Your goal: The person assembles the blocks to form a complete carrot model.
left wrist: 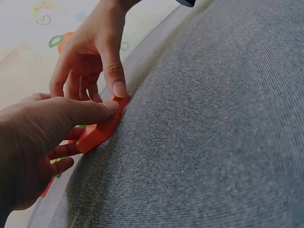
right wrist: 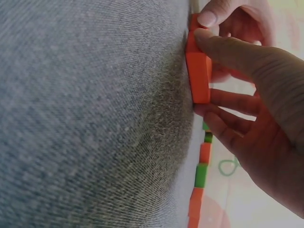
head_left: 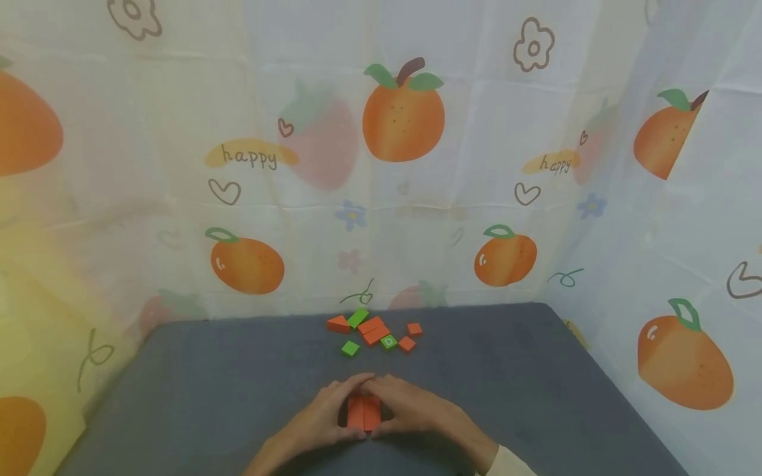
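Two orange-red rectangular blocks lie side by side on the dark cloth near the front, the left block [head_left: 355,414] touching the right block [head_left: 372,414]. My left hand [head_left: 321,415] holds the left one between thumb and fingers. On the other side my right hand [head_left: 413,406] grips the right one likewise. The fingertips of both hands meet at the far ends of the blocks. Up close, the left wrist view shows my left thumb [left wrist: 102,111] on the near end of its block [left wrist: 94,137]. In the right wrist view, my right thumb [right wrist: 209,42] presses its block [right wrist: 198,76].
Beyond the hands lies a loose group: an orange wedge [head_left: 338,324], a green block [head_left: 358,318], orange blocks [head_left: 374,330], a green square [head_left: 350,349], a lettered green piece [head_left: 389,342] and small orange pieces [head_left: 407,344]. A fruit-printed curtain [head_left: 417,218] surrounds the table [head_left: 238,370].
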Demonstrator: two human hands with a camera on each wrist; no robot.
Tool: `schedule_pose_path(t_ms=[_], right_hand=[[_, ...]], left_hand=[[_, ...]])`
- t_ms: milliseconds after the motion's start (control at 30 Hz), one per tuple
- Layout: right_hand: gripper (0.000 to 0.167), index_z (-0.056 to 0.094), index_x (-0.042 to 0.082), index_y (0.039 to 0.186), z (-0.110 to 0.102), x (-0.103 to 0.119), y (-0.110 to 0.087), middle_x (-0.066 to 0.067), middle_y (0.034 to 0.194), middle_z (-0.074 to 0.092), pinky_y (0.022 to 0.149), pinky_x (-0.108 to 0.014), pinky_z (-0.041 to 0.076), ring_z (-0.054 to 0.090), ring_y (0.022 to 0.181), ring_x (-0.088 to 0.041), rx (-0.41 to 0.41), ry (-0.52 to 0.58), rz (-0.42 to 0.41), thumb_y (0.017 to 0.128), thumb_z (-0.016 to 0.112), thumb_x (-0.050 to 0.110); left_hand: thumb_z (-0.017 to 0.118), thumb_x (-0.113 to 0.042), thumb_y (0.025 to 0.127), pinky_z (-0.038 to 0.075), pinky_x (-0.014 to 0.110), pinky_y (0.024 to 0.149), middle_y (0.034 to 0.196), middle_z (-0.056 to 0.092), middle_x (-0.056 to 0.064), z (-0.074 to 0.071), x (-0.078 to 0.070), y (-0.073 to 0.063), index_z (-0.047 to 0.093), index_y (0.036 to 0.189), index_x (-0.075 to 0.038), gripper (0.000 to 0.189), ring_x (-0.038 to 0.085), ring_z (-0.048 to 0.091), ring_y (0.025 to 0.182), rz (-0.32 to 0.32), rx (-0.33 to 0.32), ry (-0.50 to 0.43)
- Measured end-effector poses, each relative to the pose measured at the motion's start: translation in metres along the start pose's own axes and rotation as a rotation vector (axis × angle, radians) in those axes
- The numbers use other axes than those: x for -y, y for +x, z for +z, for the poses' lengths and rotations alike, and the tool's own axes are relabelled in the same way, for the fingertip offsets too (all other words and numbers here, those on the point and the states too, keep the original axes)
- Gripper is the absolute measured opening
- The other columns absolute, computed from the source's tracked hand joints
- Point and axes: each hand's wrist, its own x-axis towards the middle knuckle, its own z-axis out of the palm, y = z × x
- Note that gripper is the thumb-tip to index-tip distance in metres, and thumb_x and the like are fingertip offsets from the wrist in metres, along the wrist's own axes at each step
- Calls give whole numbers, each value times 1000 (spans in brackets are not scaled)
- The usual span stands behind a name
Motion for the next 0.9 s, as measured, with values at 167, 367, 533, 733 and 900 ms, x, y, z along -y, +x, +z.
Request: schedule_pose_path(t_ms=[167,367,533,733,900], right_hand=[[80,37,30,161,0,-1,-1,9,161,49,116,-44,49,51,145,-16,14,15,15,93,80,37],[77,40,29,159,-3,0,0,8,159,51,114,-43,51,53,142,-15,13,0,5,94,80,37],[78,39,29,159,-3,2,0,9,159,51,115,-42,50,52,143,-15,14,16,13,93,80,36],[79,38,31,159,-4,3,0,10,160,49,115,-41,50,51,143,-15,14,13,6,93,80,37],[80,37,31,160,-3,3,1,9,158,51,113,-40,52,53,140,-14,18,5,11,93,80,37]], left_hand=[[89,-46,81,52,50,93,145,64,0,1,-1,2,40,160,-29,95,18,61,114,13,-4,-25],[91,-42,80,52,53,94,144,65,2,0,-2,5,38,161,-27,98,20,62,115,-2,5,-47],[91,-42,79,52,56,96,144,65,1,0,-2,6,38,161,-29,98,20,61,115,-22,21,-56],[90,-42,81,54,53,92,143,64,3,1,-1,5,38,161,-29,96,20,60,113,-33,19,-51],[89,-41,82,53,56,94,147,62,2,2,0,4,36,162,-27,97,22,60,116,-36,14,-62]])
